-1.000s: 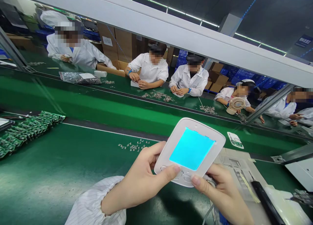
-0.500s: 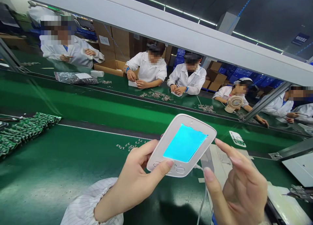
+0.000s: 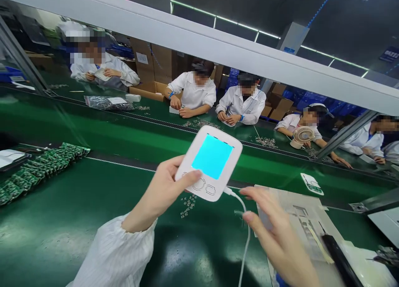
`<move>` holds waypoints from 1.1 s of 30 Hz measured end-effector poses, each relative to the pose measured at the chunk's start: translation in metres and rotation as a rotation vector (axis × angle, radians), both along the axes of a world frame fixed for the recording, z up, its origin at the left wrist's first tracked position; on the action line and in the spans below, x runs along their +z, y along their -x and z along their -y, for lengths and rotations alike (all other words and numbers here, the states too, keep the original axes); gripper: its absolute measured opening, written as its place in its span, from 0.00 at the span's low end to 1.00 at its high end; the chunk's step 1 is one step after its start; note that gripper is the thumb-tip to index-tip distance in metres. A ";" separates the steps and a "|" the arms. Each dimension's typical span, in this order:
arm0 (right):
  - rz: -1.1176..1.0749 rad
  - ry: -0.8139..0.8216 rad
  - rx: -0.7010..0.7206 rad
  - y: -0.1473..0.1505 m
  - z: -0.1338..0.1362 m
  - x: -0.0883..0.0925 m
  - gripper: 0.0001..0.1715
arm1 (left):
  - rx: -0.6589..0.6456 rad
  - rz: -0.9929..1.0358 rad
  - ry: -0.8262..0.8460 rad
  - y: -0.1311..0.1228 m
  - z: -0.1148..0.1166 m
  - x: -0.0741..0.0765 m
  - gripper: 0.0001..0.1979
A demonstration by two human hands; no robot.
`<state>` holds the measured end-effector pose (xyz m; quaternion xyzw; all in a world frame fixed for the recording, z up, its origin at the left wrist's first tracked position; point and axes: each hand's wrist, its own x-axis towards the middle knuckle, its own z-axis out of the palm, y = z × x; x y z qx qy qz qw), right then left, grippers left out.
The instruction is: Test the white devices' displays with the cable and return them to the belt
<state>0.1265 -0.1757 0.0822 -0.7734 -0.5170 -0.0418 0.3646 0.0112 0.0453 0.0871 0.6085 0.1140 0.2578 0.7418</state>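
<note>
My left hand [image 3: 166, 191] grips a white handheld device [image 3: 187, 170] by its lower left side, with the thumb on the front near the round buttons. The device is tilted, and its screen [image 3: 213, 156] glows plain cyan. A white cable [image 3: 247, 237] is plugged into its lower right edge and hangs down to the table. To the right of the device, my right hand [image 3: 274, 233] is open and apart from it, thumb and fingers spread beside the cable. A small clear, blurred shape shows by the right thumb tip; I cannot tell what it is.
Small metal parts [image 3: 188, 206] lie on the green table [image 3: 118, 237] behind the device. Green circuit boards [image 3: 43, 172] are stacked at left. At right are a board sheet [image 3: 293, 199], a black pen-like tool [image 3: 339, 258] and a white housing [image 3: 312, 184]. Co-workers sit across the line.
The device has moved left and up in view, and its screen now shows more squarely. My right hand has drawn away from its right edge.
</note>
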 end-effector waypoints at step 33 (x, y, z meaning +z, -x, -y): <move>-1.190 0.098 0.614 -0.162 -0.070 -0.215 0.15 | 0.629 -0.827 -0.872 -0.113 -0.098 -0.140 0.13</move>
